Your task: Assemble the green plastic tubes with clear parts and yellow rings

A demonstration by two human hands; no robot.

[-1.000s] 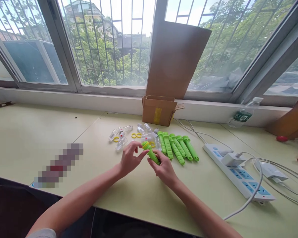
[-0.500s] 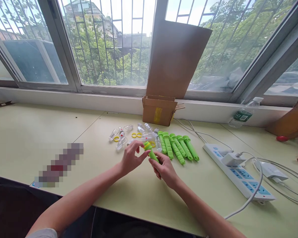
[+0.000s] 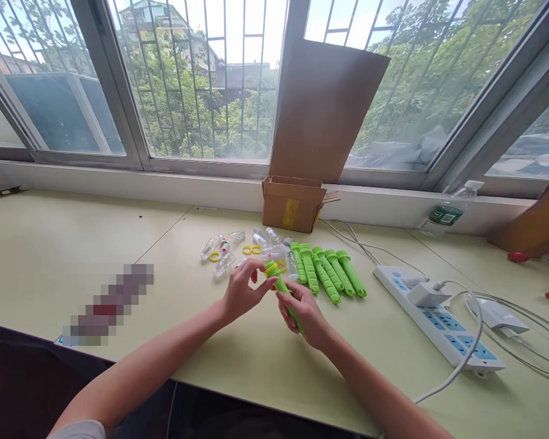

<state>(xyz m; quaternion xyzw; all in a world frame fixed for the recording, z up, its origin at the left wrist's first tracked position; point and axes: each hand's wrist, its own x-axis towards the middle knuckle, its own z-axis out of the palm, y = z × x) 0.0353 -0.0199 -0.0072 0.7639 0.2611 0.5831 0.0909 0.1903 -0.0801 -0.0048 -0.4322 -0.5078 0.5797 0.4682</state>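
Resting in the right hand [image 3: 307, 314], the green handle [image 3: 280, 283] lies slanted across the palm. The fingers are curled round its lower shaft and its wide head points up and away from the person. The left hand [image 3: 238, 294] meets that head. Thumb and forefinger are nearly closed on it and the other fingers are loosely bent. A yellow part appears to sit on the head, but it is too small to confirm. Both hands hover just above the table [image 3: 73, 244], a pale green-yellow top with a seam running across it.

Just beyond the right fingertips, a row of green handles [image 3: 330, 271] lies side by side, heads toward the window. Beyond the left fingertips lie scattered clear capsules [image 3: 223, 263] and yellow rings [image 3: 251, 249].

Farther out from both hands, a small open cardboard box [image 3: 291, 206] stands against the sill. A cardboard sheet [image 3: 327, 110] leans on the window frame above it.

Well out to the right of the right hand, a white power strip [image 3: 443, 326] lies on the table. A charger [image 3: 426, 294] is plugged into it and white cables trail off from it. A water bottle [image 3: 448, 212] lies against the sill beyond.

The barred window [image 3: 201, 79] behind shows trees and buildings in daylight.
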